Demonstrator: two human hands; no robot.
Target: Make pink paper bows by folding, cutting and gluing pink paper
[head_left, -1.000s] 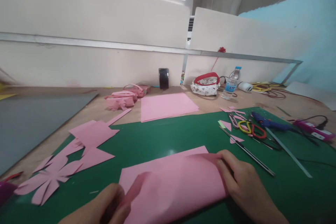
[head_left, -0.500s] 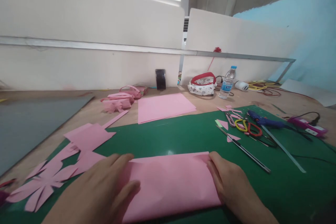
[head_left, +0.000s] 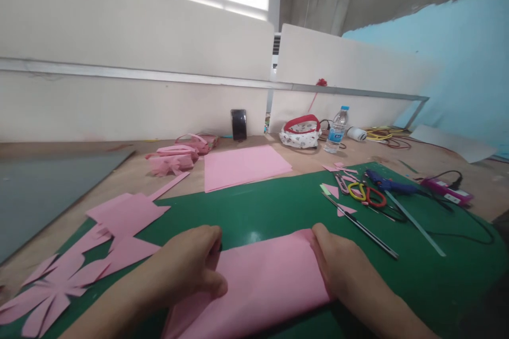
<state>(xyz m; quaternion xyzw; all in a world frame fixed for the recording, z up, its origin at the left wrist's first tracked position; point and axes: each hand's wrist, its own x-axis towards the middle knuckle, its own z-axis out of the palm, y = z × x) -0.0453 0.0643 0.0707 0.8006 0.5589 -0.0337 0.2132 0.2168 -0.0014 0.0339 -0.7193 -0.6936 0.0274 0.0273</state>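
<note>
A folded pink paper sheet (head_left: 262, 280) lies on the green cutting mat (head_left: 270, 206) close in front of me. My left hand (head_left: 191, 265) rests on its left end with the fingers curled down and pinching the far edge. My right hand (head_left: 338, 267) presses on the right end, fingers bent over the sheet's far right corner. Both hands grip the same sheet.
Pink offcuts and a flower-shaped cutout (head_left: 47, 296) lie at the left. A stack of pink sheets (head_left: 242, 167) sits further back. Scissors (head_left: 366, 193), a craft knife (head_left: 361, 225), a blue glue gun (head_left: 387, 185) and a metal ruler (head_left: 415, 222) lie right. A water bottle (head_left: 336, 130) stands behind.
The raised half of the sheet has been laid flat onto the lower half. My left hand moved up from the near edge onto the sheet's far left edge and curled its fingers.
</note>
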